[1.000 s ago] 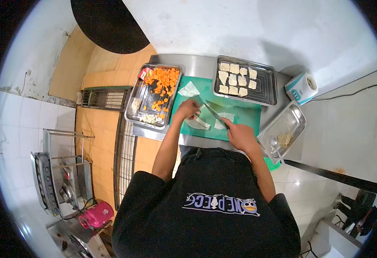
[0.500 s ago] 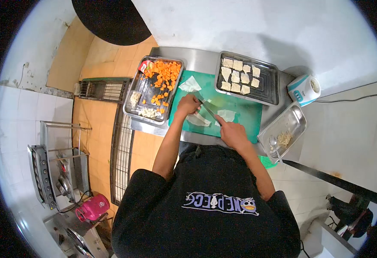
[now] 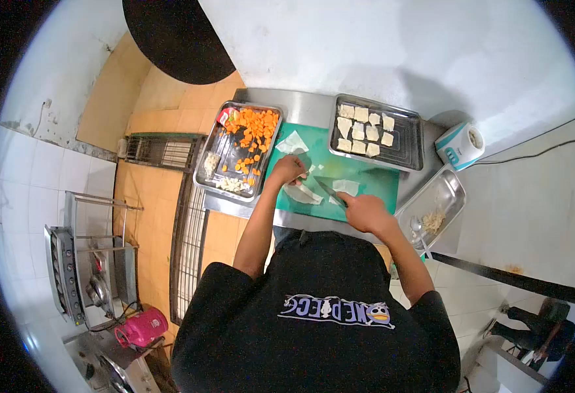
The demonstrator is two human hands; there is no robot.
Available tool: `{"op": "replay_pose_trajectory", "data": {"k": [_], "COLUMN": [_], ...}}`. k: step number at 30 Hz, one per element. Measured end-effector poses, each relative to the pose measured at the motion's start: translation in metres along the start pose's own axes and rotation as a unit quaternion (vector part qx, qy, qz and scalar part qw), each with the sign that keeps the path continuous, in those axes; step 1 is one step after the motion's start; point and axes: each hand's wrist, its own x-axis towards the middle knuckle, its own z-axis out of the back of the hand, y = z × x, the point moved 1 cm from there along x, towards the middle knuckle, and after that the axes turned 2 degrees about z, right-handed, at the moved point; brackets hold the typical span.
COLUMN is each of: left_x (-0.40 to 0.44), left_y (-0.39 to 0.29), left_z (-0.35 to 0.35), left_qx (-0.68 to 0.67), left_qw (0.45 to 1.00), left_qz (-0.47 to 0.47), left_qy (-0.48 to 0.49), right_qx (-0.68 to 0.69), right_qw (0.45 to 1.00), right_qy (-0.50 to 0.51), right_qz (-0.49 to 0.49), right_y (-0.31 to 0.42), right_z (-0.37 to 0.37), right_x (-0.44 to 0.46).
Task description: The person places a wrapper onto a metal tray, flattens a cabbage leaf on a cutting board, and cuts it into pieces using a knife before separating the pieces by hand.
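Observation:
A kitchen knife [image 3: 329, 190] is in my right hand [image 3: 368, 213], which is closed round its handle. Its blade slants over the green cutting board [image 3: 372, 175], apart from my other hand. My left hand [image 3: 288, 170] rests low over the board with curled fingers, and what they pinch is too small to make out. Small pale scraps [image 3: 313, 169] lie by its fingertips. Thin whitish sheets lie around: one sheet [image 3: 292, 142] beyond my left hand, a cut sheet [image 3: 304, 194] just below it, and another sheet [image 3: 346, 187] near the knife.
A metal tray [image 3: 203, 185] of orange carrot pieces [image 3: 251, 128] stands left. At the back right, another tray [image 3: 408, 141] holds several pale squares [image 3: 361, 114]. A deep steel pan [image 3: 454, 187] with a spoon and pale shreds stands right, near a paper roll [image 3: 461, 145].
The knife has drawn back from my left hand, toward the right, and small pale scraps now show between them. My left hand stays in about the same place. The view has shifted slightly.

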Motion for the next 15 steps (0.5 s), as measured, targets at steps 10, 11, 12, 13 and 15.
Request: {"op": "replay_pose_trajectory", "data": {"k": [10, 11, 12, 13, 15], "left_x": [-0.010, -0.013, -0.010, -0.003, 0.016], "left_y": [-0.026, -0.036, -0.039, -0.038, -0.030], "left_z": [0.008, 0.003, -0.002, -0.010, -0.028], "left_qx": [-0.340, -0.411, -0.437, -0.436, -0.557], "left_qw": [0.938, 0.909, 0.898, 0.898, 0.828], "left_qz": [-0.061, -0.057, -0.046, -0.044, -0.011], "left_qy": [0.038, 0.029, 0.038, 0.042, 0.063], "right_qx": [0.168, 0.167, 0.166, 0.168, 0.171], "right_qw": [0.966, 0.963, 0.958, 0.957, 0.945], "right_qy": [-0.149, -0.144, -0.139, -0.138, -0.181], "right_qz": [-0.125, -0.156, -0.187, -0.191, -0.211], "right_y": [-0.054, -0.057, -0.059, -0.060, -0.062], "right_z": [-0.027, -0.032, -0.038, -0.047, -0.063], "right_x": [-0.048, -0.052, -0.055, -0.057, -0.061]}}
